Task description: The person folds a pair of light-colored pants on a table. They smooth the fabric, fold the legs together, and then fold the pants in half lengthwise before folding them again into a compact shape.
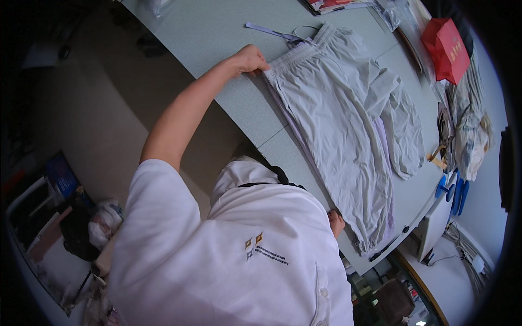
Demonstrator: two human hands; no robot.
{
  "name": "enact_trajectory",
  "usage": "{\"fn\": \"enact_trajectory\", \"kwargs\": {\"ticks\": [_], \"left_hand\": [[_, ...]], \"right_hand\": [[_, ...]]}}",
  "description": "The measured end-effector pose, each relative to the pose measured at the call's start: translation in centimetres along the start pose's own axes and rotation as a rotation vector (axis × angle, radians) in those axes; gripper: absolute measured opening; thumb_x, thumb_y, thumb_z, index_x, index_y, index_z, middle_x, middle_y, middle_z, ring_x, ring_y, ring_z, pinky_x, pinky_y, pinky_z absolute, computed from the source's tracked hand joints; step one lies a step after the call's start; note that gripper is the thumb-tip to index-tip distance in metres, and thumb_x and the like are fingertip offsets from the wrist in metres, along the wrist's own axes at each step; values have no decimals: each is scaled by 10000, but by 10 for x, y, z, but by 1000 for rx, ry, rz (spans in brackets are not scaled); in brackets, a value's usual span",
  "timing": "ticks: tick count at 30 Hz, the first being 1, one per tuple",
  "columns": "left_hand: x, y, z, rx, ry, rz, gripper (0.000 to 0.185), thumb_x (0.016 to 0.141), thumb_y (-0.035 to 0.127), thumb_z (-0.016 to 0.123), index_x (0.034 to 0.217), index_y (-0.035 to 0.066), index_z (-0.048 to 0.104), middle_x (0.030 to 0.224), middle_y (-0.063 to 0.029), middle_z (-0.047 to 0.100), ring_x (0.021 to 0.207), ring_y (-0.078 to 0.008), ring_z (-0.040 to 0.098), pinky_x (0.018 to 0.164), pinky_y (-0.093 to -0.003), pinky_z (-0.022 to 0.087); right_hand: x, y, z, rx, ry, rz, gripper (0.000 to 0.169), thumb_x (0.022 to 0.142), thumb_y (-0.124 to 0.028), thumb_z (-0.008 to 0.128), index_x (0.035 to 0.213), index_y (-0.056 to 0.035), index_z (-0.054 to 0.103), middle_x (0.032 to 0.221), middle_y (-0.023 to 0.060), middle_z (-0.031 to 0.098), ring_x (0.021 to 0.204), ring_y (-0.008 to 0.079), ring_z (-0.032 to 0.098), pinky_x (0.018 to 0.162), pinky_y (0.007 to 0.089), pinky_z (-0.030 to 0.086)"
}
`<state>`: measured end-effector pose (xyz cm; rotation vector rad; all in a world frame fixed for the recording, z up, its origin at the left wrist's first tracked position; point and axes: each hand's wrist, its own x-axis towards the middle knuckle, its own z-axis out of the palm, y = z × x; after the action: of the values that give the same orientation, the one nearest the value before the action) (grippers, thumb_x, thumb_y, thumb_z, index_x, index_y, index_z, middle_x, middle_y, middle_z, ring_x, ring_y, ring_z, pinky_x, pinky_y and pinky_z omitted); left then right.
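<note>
Pale grey trousers (322,106) with a gathered elastic waistband lie wrinkled on the table, one leg bent out to the far side. Beneath them, a lavender garment (381,134) shows along the edges and between the legs. My left hand (249,61) pinches the near corner of the grey waistband. Close to the lower part of the near leg is my right hand (336,223), its fingers curled at the fabric's side edge; whether it grips the cloth is unclear. A lavender strap (265,30) and a thin cord loop (306,27) extend from the waist end.
The pale green table (195,36) has a seam across it. Along its far side are a red paper bag (446,51), plastic packaging (385,14) and a tan tape-like loop (437,158). Blue-handled items (460,195) hang by a white board (436,220). Bags (104,224) stand behind on the left.
</note>
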<state>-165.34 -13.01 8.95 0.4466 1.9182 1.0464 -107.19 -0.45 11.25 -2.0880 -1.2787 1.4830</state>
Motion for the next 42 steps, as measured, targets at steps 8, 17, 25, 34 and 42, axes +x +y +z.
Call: {"fn": "enact_trajectory", "kwargs": {"ticks": [8, 17, 25, 34, 42], "left_hand": [[-2, -1, 2, 138, -11, 49, 225, 823, 188, 684, 743, -19, 645, 678, -49, 601, 607, -123, 567, 566, -282, 469], [4, -17, -25, 175, -42, 33, 182, 847, 201, 687, 828, 26, 642, 713, -5, 584, 637, -96, 522, 581, -242, 404], [16, -40, -46, 35, 174, -27, 192, 839, 153, 695, 896, -15, 623, 793, -78, 607, 705, -187, 580, 653, -309, 475], [-75, 31, 239, 906, -19, 1097, 428, 906, 134, 521, 1291, -45, 472, 1441, -232, 360, 1351, -375, 318, 1125, -451, 236], [-115, 52, 415, 1086, -238, 1139, 617, 938, 324, 489, 1428, -11, 321, 1517, -171, 262, 1420, -318, 207, 1156, -463, 144]], "right_hand": [[24, 27, -19, -27, 91, -65, 185, 852, -147, 633, 713, -32, 593, 589, 27, 550, 470, 119, 506, 447, 264, 415], [14, -16, 4, -537, 449, -954, 155, 751, -123, 654, 891, -57, 643, 908, 127, 622, 898, 324, 569, 794, 415, 444], [25, -6, 9, -660, 398, -736, 299, 732, -183, 693, 1005, -89, 613, 1048, 118, 557, 1035, 318, 510, 878, 432, 426], [24, -4, 7, -563, 401, -779, 305, 716, -169, 701, 993, -77, 613, 1049, 126, 553, 1046, 320, 506, 879, 434, 429], [32, 5, -20, -522, 326, -916, 307, 716, -153, 692, 994, -58, 606, 1043, 122, 553, 1009, 311, 520, 867, 428, 433]]}}
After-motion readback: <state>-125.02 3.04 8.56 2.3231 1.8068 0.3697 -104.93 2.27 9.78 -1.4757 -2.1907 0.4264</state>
